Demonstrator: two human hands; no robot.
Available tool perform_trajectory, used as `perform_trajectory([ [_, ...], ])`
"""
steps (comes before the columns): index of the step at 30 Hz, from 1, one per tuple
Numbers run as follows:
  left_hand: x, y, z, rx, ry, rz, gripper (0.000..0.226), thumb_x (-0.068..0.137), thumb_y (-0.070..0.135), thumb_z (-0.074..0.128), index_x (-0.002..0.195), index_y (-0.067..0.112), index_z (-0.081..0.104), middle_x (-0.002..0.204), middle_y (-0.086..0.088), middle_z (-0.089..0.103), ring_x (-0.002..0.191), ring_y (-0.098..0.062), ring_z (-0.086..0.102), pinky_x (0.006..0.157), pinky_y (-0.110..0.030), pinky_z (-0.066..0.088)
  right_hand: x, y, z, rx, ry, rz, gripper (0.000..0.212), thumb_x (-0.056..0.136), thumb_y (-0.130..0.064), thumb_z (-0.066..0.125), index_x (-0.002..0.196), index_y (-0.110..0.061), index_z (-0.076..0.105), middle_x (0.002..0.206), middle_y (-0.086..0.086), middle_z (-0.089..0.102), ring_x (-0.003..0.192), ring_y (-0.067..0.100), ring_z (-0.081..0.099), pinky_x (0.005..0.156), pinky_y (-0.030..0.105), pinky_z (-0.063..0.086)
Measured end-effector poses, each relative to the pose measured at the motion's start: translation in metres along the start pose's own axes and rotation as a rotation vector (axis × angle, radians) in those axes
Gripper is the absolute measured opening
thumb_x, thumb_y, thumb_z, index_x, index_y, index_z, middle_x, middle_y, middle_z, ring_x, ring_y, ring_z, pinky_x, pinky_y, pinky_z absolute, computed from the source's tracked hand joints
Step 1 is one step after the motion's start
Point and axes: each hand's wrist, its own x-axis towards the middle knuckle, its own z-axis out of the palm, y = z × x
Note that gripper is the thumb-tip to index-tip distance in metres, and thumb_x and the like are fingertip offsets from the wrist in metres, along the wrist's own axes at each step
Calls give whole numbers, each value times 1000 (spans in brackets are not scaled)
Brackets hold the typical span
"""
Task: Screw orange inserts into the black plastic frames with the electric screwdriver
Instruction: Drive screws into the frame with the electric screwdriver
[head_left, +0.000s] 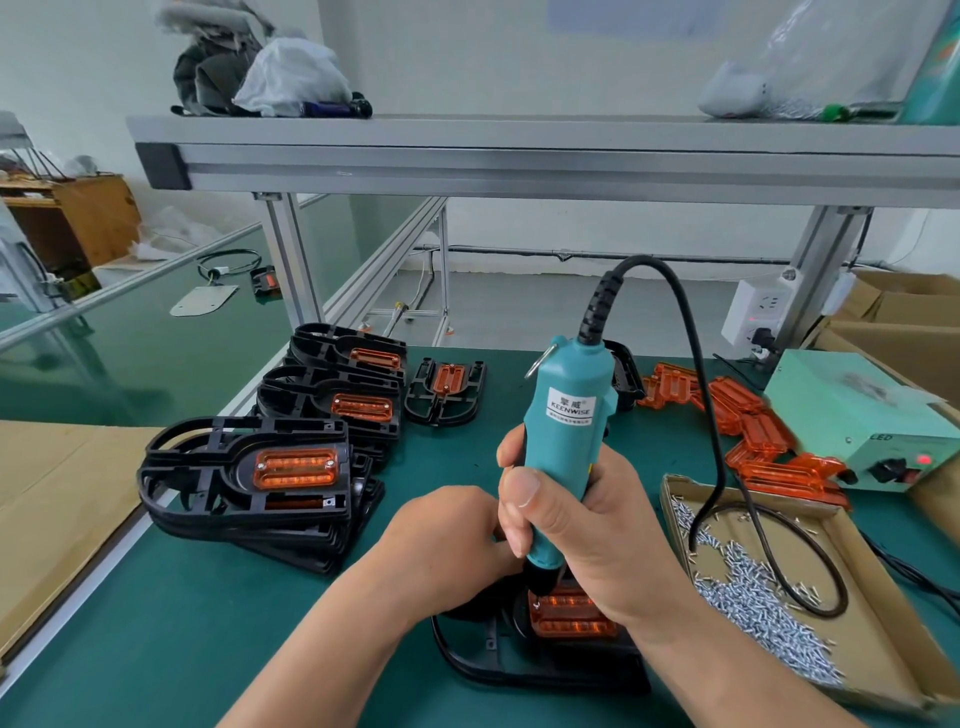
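Note:
My right hand (576, 525) grips the teal electric screwdriver (566, 421) upright, its tip down on an orange insert (569, 613). That insert sits in a black plastic frame (498, 660) at the table's front edge. My left hand (441, 545) rests on the frame's left side by the screwdriver tip, fingers curled; what they hold is hidden. Stacks of black frames with orange inserts (260, 478) stand to the left. Loose orange inserts (748, 431) lie at the right.
A cardboard tray of small silver screws (769, 597) sits right of my hands, the screwdriver's black cable (727, 499) looping over it. A teal power box (862, 415) stands at the far right. Another single frame (447, 389) lies further back. An aluminium shelf (519, 161) runs overhead.

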Motion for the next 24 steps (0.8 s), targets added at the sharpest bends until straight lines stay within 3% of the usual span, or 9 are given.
perform_trajectory([
  [4,1,-1,2,23,25,25,61,57,63,10,76,19,47,66,3,51,57,-13,43,53,-30,33,1,2,0,3,-4,2,33,97,-47,77,107,-19,64,64,8,58,60,28,52,64,41,47],
  [10,1,-2,5,19,33,20,65,57,65,13,80,20,52,68,2,56,59,-14,48,53,-30,37,2,3,0,23,-17,-6,32,98,-46,77,103,-17,64,64,8,56,59,27,51,64,38,47],
  [14,2,-2,5,62,44,22,69,54,64,9,82,19,53,68,2,55,58,-13,48,51,-30,34,3,2,-1,-2,-55,-7,46,100,-45,73,89,-4,57,63,12,55,59,26,50,63,39,44],
  [17,5,-2,6,68,22,31,72,50,60,5,84,20,54,70,3,55,60,-14,49,51,-30,34,4,2,-2,-21,-102,5,48,101,-44,72,77,-6,55,63,12,54,60,27,50,63,40,43],
  [24,4,-2,5,75,2,46,73,50,60,2,84,20,52,70,4,53,58,-12,45,51,-30,32,0,3,-3,48,-64,20,33,95,-45,80,103,-16,65,64,9,55,59,26,51,63,38,46],
])
